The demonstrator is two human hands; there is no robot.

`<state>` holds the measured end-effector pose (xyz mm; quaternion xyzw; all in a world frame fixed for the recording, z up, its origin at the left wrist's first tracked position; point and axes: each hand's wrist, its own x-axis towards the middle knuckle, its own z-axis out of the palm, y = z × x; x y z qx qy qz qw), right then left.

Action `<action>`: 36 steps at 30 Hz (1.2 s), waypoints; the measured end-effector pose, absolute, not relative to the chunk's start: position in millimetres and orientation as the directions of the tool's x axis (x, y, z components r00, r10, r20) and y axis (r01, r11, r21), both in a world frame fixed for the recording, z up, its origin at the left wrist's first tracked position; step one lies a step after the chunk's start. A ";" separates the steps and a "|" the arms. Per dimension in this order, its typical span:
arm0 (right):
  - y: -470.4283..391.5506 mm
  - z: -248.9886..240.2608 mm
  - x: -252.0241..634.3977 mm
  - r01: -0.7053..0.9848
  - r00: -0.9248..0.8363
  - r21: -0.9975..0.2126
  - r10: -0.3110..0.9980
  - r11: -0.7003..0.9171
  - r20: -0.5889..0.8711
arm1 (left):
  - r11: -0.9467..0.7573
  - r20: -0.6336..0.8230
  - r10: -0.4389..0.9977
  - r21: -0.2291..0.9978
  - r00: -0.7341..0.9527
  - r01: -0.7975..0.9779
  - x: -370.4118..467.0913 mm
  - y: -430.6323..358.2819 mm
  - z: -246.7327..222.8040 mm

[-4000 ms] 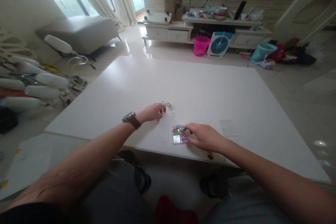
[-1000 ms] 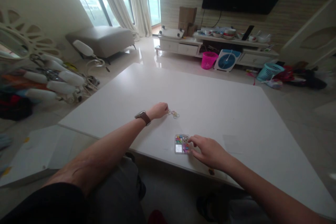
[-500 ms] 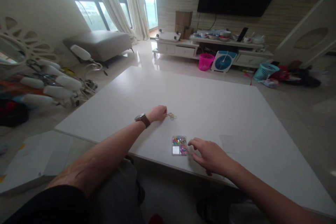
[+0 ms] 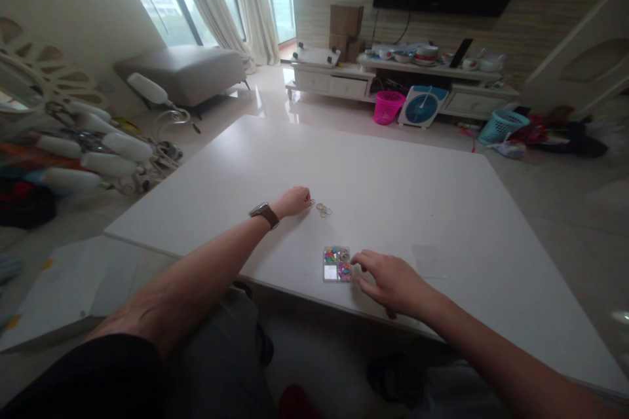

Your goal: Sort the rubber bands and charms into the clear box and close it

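Observation:
My left hand (image 4: 293,200), with a brown-strapped watch on the wrist, rests on the white table (image 4: 393,190). Its fingers are curled and pinched at a small ring by the fingertips. A few more thin rings (image 4: 323,210) lie just to its right. Nearer the front edge sits a small clear compartment box (image 4: 337,264) filled with colourful bits. My right hand (image 4: 388,280) lies flat beside it with its fingers apart. The fingertips touch the box's right side and the hand holds nothing.
A clear flat lid (image 4: 426,260) lies right of my right hand. Beyond the table are a pink basket (image 4: 388,107), a blue fan (image 4: 421,107), a teal basket (image 4: 504,126), a TV cabinet (image 4: 344,82) and a grey bench (image 4: 184,72). White-handled tools (image 4: 98,144) lie on the floor at left.
The loose ring pile has shrunk from several to a few. My left fingers have curled shut beside it. My right hand stays at the box, and the view has lifted slightly.

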<state>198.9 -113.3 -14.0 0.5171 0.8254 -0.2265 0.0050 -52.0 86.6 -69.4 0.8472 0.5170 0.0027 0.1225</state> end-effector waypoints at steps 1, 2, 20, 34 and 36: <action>-113.2 -14.4 199.1 0.856 -0.466 -0.368 0.851 0.363 -0.243 | -0.429 -0.115 0.881 0.213 0.459 0.878 -50.6 88.2 -69.4; -113.1 -14.8 199.3 0.857 -0.465 -0.366 0.851 0.363 -0.244 | -0.424 -0.111 0.885 0.214 0.453 0.880 -48.8 89.6 -69.8; -114.1 -10.3 200.3 0.858 -0.459 -0.369 0.856 0.357 -0.239 | -0.471 -0.236 0.840 0.127 0.488 0.873 -44.0 90.7 -72.6; -105.1 -10.9 197.0 0.852 -0.465 -0.370 0.862 0.372 -0.204 | -0.836 -0.104 0.469 0.266 0.877 0.479 -23.4 -25.6 -33.1; -104.1 -12.3 195.8 0.849 -0.470 -0.370 0.859 0.377 -0.204 | -0.874 -0.094 0.428 0.209 0.899 0.438 -18.3 -36.9 -34.9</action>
